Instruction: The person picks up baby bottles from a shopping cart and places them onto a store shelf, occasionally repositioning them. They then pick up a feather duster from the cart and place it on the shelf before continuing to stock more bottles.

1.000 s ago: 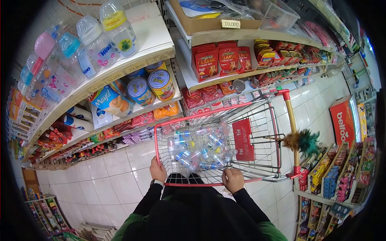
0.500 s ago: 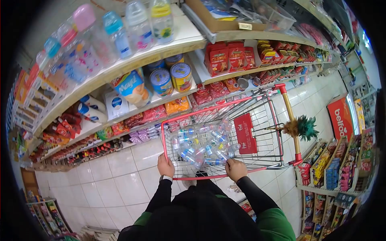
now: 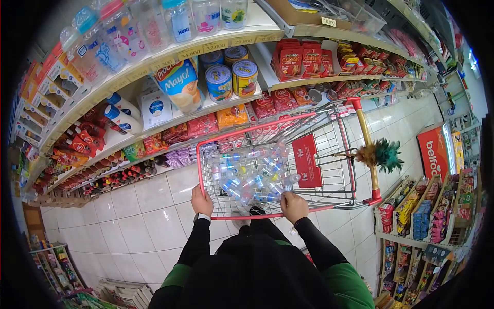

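A wire shopping cart (image 3: 257, 213) with red rim edging stands in front of me, side on. Around its front left corner, my left hand (image 3: 202, 201) is closed on the rim. My right hand (image 3: 294, 207) is closed on the near side rim, its fingertips beside one of the bottles. Several small clear baby bottles (image 3: 251, 181) with blue, pink and yellow parts lie loose in the basket. A red sign panel (image 3: 307, 160) hangs inside the cart. Near the cart's push handle (image 3: 366, 139) a feather duster (image 3: 383, 155) sticks out.
Along the far side runs a shelf (image 3: 216, 38) with upright baby bottles (image 3: 181, 21), mayonnaise pouches (image 3: 177, 85), cans (image 3: 244, 77) and red packets (image 3: 292, 61). Snack racks (image 3: 417, 211) stand at the right, by a red "belfoo" box (image 3: 431, 152). White floor tiles (image 3: 139, 221) lie below.
The cart and both hands have shifted a little left and up in view. The upper shelf goods appear larger and further right. Both hands keep their hold on the rim.
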The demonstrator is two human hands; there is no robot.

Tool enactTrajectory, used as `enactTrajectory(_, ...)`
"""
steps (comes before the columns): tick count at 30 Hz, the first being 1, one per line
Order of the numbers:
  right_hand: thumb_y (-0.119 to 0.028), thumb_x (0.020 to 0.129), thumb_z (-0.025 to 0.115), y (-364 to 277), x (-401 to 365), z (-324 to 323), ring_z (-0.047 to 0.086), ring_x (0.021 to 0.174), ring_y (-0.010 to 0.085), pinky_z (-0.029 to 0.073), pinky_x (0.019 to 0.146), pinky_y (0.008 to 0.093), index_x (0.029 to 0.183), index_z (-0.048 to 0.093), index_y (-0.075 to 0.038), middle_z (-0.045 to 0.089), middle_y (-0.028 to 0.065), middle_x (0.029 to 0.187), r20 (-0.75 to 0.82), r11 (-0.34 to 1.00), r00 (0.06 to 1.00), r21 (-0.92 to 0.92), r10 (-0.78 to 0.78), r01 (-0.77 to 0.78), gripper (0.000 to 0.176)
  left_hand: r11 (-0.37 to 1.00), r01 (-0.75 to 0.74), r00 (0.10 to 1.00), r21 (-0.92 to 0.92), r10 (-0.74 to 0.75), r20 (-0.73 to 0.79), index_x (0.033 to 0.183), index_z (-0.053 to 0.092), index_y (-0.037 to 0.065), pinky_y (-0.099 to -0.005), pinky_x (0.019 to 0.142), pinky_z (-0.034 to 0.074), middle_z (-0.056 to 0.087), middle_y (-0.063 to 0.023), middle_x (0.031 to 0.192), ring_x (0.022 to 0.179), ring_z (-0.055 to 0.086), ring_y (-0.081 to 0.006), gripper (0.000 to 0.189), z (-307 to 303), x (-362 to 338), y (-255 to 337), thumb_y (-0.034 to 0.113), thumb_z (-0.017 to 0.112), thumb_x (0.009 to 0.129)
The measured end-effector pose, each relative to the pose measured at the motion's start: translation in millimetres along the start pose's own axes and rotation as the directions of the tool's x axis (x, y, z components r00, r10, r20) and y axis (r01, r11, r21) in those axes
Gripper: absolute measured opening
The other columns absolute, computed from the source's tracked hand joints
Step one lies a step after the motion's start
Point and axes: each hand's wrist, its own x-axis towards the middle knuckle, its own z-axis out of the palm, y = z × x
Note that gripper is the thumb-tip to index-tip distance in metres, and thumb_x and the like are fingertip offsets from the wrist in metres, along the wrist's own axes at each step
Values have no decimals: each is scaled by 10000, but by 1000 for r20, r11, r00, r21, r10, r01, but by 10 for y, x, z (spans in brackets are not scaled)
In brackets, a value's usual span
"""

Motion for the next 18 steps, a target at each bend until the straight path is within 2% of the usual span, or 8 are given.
enactTrajectory(2,-142,893,604,15,26,38,626,585,285,519,589,392,901,627,-61,624,106,676,-44,996,996,31,82,-80,85,999,35,999,-7,-35,7,1179,556,-13,-466,830,501,607,-223,1050,951,607,-418,337,-52,-18,-8,-12,572,842)
enactTrajectory(4,-97,931,571,173,102,158,607,606,167,510,594,321,999,628,-70,620,47,705,-131,833,916,479,379,-277,92,998,66,998,-12,-66,13,1185,555,-12,-461,837,499,607,-222,1053,959,605,-414,345,-91,-37,-55,-18,568,840)
enactTrajectory(5,-97,931,571,262,132,213,607,606,167,510,594,321,999,628,-70,620,47,705,-134,835,918,479,372,-269,92,996,76,997,-39,-76,5,1189,553,-10,-459,847,493,609,-219,1058,968,601,-411,353,-95,-48,-75,-22,565,837)
enactTrajectory(8,-115,886,612,597,217,412,635,796,180,488,684,323,1041,638,-28,674,65,839,149,343,766,829,625,-442,180,994,80,997,-71,-81,-13,1198,550,-7,-458,870,479,611,-214,1071,982,593,-407,369,-80,-72,-158,-28,562,830)
enactTrajectory(12,-160,905,639,1066,292,773,560,722,77,465,628,256,1029,632,-76,624,-28,838,294,624,865,601,407,-499,149,995,87,996,-46,-88,-24,1212,554,4,-473,879,463,621,-211,1081,980,588,-413,396,-58,-80,-171,-12,579,817)
enactTrajectory(13,-196,863,685,1162,317,897,637,765,178,515,701,317,1013,635,-55,668,30,861,133,806,957,516,258,-289,211,993,112,994,-28,-112,-16,1216,556,7,-477,871,466,625,-214,1077,974,590,-414,402,-53,-74,-177,-5,584,815)
enactTrajectory(15,-270,799,735,1339,384,1092,678,856,335,536,811,411,1005,637,-46,693,128,947,101,961,983,217,155,-174,321,995,91,994,-31,-93,-56,1210,562,11,-488,853,469,636,-216,1062,956,596,-416,399,-69,-59,-144,10,593,812)
enactTrajectory(18,-360,729,769,1349,516,1121,629,1039,431,512,899,479,1185,558,-63,660,231,1101,340,968,922,96,188,-233,583,989,131,991,65,-129,-41,1201,565,23,-497,822,484,642,-216,1065,950,603,-419,387,-72,-82,-98,27,599,815)
